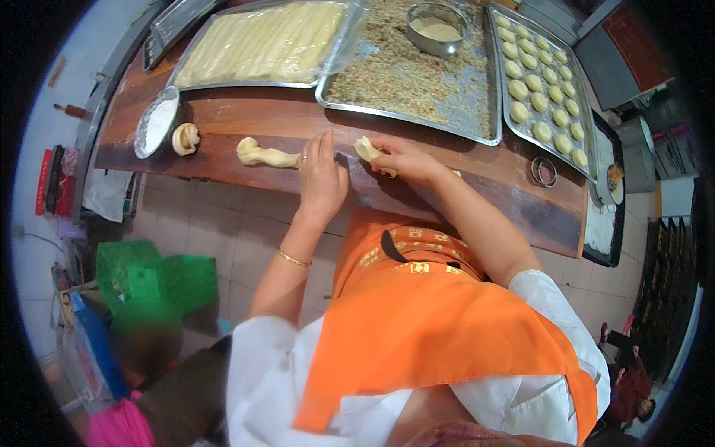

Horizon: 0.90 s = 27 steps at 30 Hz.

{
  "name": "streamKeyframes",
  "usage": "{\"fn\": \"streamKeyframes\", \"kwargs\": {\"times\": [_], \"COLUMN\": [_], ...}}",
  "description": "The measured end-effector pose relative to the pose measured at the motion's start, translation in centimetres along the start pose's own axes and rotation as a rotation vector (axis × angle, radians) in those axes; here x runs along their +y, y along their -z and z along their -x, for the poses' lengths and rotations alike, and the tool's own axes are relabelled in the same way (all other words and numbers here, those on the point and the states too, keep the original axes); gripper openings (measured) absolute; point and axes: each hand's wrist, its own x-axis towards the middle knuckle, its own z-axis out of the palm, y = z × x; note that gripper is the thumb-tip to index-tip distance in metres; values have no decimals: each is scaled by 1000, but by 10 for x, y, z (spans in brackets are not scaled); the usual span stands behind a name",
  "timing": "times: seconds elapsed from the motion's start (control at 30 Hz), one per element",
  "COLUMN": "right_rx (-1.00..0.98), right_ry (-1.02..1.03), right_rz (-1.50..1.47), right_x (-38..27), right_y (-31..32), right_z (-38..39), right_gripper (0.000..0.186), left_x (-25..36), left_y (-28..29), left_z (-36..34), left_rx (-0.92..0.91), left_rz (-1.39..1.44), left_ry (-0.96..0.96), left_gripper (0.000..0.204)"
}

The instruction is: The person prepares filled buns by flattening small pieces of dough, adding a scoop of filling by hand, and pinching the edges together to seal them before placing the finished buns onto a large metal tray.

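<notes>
Left hand (322, 167) at dough rope (277, 157) near table edge (216, 177); bare wood (261, 115) beyond.

A close fisheye view looks down from the head onto the worktable (246, 112).

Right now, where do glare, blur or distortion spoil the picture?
Head view: glare streaks the plastic sheet; wooden table bows along its front edge; blur covers a patch below the green crates; corners go black. Same view: left hand and long dough piece read fairly clearly.
</notes>
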Motion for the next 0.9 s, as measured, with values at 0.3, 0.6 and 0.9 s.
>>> {"fn": "streamKeyframes", "kwargs": {"times": [0.3, 0.6, 0.9], "right_rx": [336, 531, 803], "right_ry": [414, 255, 267], "right_rz": [852, 927, 838], "right_x": [12, 28, 8], "right_y": [-5, -1, 42], "right_z": [42, 60, 120], "right_gripper": [31, 22, 14], "left_x": [26, 37, 70], "left_y": [-61, -62, -55], "left_z": [7, 11, 29], "left_rx": [-163, 98, -150], "left_rz": [1149, 122, -202], "left_ry": [584, 68, -260], "left_gripper": [39, 21, 19]}}
